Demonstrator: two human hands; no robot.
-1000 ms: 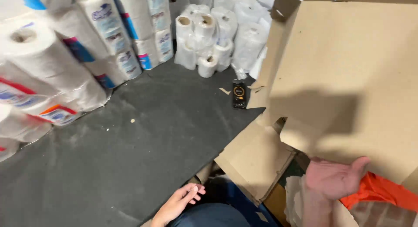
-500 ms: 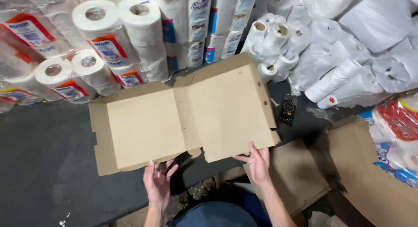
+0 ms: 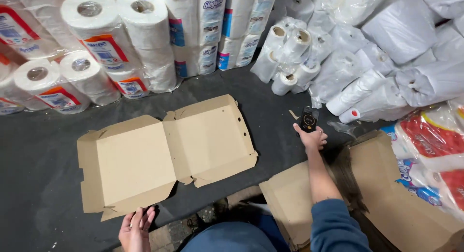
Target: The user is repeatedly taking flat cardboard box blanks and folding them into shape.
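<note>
Cardboard box blank (image 3: pixel 166 153) lies opened flat on the dark worktop (image 3: pixel 43 184), near its front edge, flaps spread. The left hand (image 3: pixel 137 228) rests at the blank's near edge, fingers loosely spread and touching it. The right hand (image 3: pixel 311 137) reaches toward the far side, fingers curled around a small black device (image 3: pixel 308 120). Handling goes best by lifting the device cleanly, clear of the wrapped paper rolls (image 3: pixel 290 53).
</note>
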